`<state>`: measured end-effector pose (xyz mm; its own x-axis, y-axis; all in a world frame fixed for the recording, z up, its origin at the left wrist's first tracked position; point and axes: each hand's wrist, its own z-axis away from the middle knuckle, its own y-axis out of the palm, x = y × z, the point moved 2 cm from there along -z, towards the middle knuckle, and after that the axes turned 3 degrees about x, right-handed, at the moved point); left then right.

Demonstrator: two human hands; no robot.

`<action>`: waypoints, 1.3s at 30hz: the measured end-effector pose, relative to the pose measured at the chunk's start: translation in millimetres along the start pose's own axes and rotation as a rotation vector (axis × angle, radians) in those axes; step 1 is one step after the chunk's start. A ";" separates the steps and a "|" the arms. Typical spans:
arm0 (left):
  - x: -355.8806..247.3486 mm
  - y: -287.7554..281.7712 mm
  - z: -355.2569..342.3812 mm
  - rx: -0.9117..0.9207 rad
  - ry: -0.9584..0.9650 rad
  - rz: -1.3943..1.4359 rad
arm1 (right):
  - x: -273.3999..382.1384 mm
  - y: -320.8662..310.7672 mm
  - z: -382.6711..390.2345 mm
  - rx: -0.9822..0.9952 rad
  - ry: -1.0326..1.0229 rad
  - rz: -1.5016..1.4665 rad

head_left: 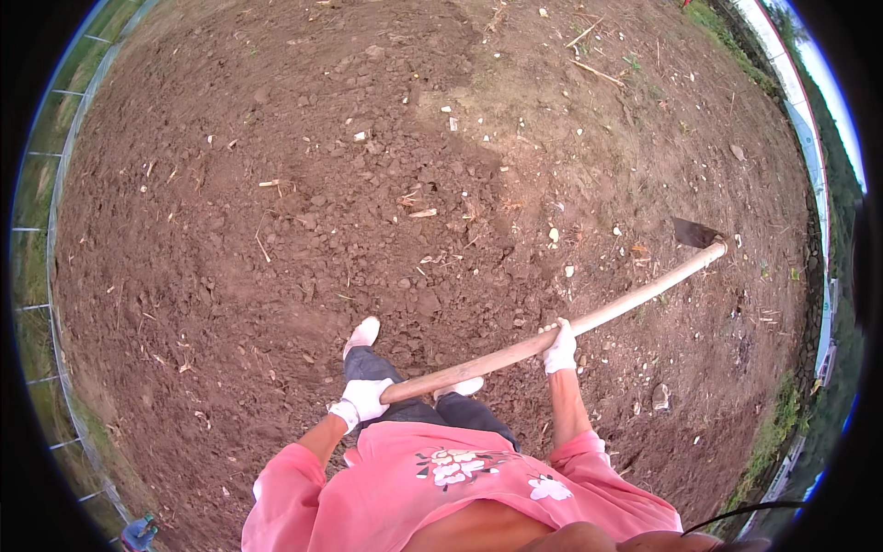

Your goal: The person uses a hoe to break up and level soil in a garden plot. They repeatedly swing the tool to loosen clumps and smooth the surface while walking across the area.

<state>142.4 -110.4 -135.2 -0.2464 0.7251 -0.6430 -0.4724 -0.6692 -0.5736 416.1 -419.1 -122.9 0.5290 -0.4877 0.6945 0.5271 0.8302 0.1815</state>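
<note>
The hoe (515, 353) is held slantwise across the body, its dark blade (695, 232) out to the right; whether the blade touches the ground cannot be told for certain. The handle's butt end is wrapped by the gloved left grip (368, 398), and its middle by the right grip (560, 348), fingers closed around the wood. For good hoeing, both holds should be kept firm and the blade kept well clear of the white shoes (362, 334). Broken soil (322, 239) is spread ahead, littered with pale stones and dry stalks (598, 73), by which the edge could be snagged or jarred.
</note>
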 end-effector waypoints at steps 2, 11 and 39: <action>-55.7 -1.8 -47.7 -0.022 0.063 0.148 | 71.3 -3.1 -16.0 -0.056 -0.189 0.066; -180.9 40.5 -94.7 0.104 0.164 0.150 | 157.8 -68.9 -84.6 -0.185 -0.336 0.351; -145.8 38.1 -72.5 0.161 0.136 0.186 | 146.4 -46.6 25.4 -0.095 -0.479 0.117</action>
<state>221.6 -253.4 -100.1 -0.2307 0.5564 -0.7982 -0.5610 -0.7463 -0.3581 452.1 -522.3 -12.0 0.2349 -0.1957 0.9521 0.5528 0.8326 0.0348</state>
